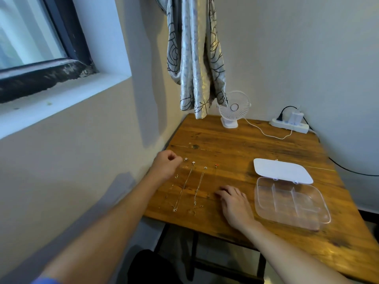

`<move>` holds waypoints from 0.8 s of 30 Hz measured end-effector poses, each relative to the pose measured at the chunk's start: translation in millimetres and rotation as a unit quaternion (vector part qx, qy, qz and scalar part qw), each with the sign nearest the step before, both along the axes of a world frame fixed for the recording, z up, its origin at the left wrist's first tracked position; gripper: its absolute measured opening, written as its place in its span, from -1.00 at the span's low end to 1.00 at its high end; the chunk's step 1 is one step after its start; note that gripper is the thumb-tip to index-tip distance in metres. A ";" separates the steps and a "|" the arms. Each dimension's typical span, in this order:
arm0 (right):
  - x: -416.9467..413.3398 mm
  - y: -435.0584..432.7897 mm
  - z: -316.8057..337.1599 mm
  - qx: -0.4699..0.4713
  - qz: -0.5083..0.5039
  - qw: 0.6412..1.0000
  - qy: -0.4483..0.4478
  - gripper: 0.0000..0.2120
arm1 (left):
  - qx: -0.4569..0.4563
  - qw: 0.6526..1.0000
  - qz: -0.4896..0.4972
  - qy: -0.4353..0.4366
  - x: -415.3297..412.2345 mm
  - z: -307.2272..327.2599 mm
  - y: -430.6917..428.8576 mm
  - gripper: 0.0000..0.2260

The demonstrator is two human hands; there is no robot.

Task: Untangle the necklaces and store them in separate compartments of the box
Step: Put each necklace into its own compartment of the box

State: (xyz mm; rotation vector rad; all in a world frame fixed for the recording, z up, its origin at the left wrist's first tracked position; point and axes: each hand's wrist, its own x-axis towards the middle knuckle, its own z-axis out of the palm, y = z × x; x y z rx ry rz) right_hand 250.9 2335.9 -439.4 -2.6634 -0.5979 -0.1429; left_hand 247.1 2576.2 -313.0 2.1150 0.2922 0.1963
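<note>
Four necklaces point(185, 186) lie stretched out beside the open box point(291, 203).

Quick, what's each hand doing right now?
Left hand: closed, pinching the leftmost necklace near its pendant.
Right hand: open, flat on the table, holding nothing.

Brown wooden table point(235, 144) — clear box point(291, 203), white lid point(283, 171), grey rose-patterned curtain point(194, 58).

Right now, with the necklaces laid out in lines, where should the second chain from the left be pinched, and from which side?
Probably at its pendant end, the far tip, pinched from above. The second chain lies straight and flat on the table, apart from its neighbours, so lifting one end should draw it clear. The left hand is already closest; the box sits open to the right.
</note>
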 end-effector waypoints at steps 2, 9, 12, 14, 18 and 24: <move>-7.3 -5.8 5.9 0.011 0.005 1.000 0.016 -0.69 | -0.044 0.999 -0.021 -0.008 -4.8 12.6 -17.8 -0.89; -49.7 -62.8 41.0 0.104 -0.005 0.994 -0.031 -0.70 | -0.182 0.977 -0.098 -0.050 -22.4 38.5 -104.0 -0.96; -58.6 -98.0 60.5 0.137 -0.051 0.981 -0.126 -0.70 | -0.200 0.974 -0.097 -0.053 -21.2 39.9 -147.7 -0.98; -57.2 -121.6 67.6 0.143 -0.100 0.970 -0.170 -0.64 | -0.203 0.974 -0.090 -0.040 -17.7 35.7 -171.4 -0.98; -46.8 -174.7 58.7 0.138 -0.246 0.949 -0.141 -0.56 | -0.217 0.972 -0.096 0.004 -9.4 19.0 -221.2 -0.97; -60.2 -187.9 12.2 0.277 -0.269 0.922 -0.021 -0.55 | -0.119 0.982 -0.142 0.046 -8.2 -22.4 -258.8 -0.94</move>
